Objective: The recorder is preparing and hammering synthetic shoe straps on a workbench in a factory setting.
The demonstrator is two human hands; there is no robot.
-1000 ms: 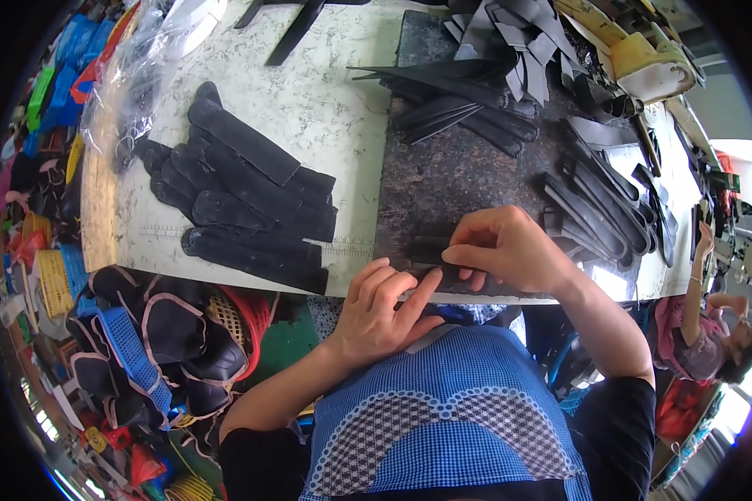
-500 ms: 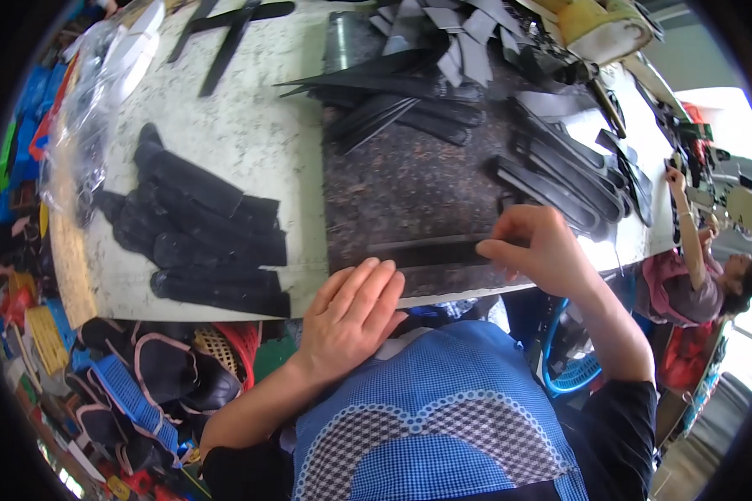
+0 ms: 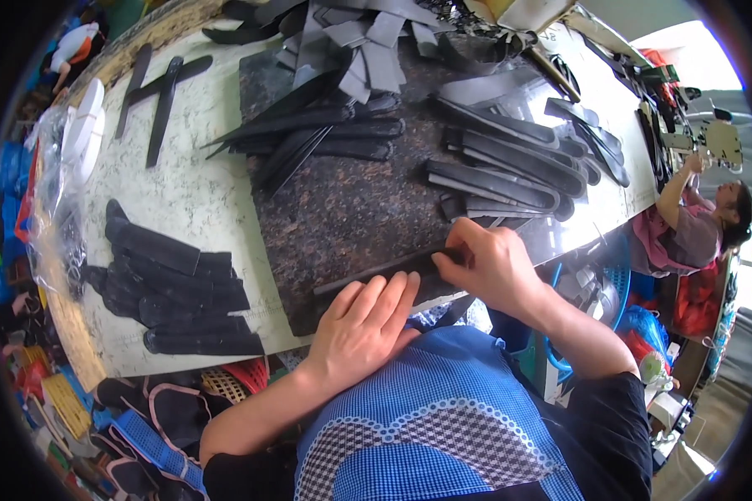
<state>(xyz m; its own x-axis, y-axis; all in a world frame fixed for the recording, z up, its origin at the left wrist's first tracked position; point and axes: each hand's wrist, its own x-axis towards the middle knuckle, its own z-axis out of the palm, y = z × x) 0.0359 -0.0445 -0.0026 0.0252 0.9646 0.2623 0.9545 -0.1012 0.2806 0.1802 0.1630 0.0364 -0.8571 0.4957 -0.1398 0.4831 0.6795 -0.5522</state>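
A narrow black strip (image 3: pixel 424 265) of leather-like material lies along the near edge of the dark stone slab (image 3: pixel 342 219). My left hand (image 3: pixel 361 324) rests on it with fingers stretched out flat, the fingertips over the strip's near side. My right hand (image 3: pixel 497 269) pinches the strip's right part between thumb and bent fingers. That end is mostly hidden by the hand. Left of the slab lies a pile of black pieces (image 3: pixel 175 288) with rounded ends. On the slab's right side sit several stacked grey-black curved strips (image 3: pixel 510 159).
Long black strips (image 3: pixel 317 138) and grey offcuts (image 3: pixel 368 50) lie at the back of the slab. Clear plastic wrap (image 3: pixel 54 200) hangs by the table's left wooden edge. A blue basket (image 3: pixel 614 275) stands below at the right. Another person (image 3: pixel 685 221) sits further right.
My right hand has moved left along the strip, closer to my left hand, which still lies flat. The whole view has shifted and turned, so the slab appears further left.
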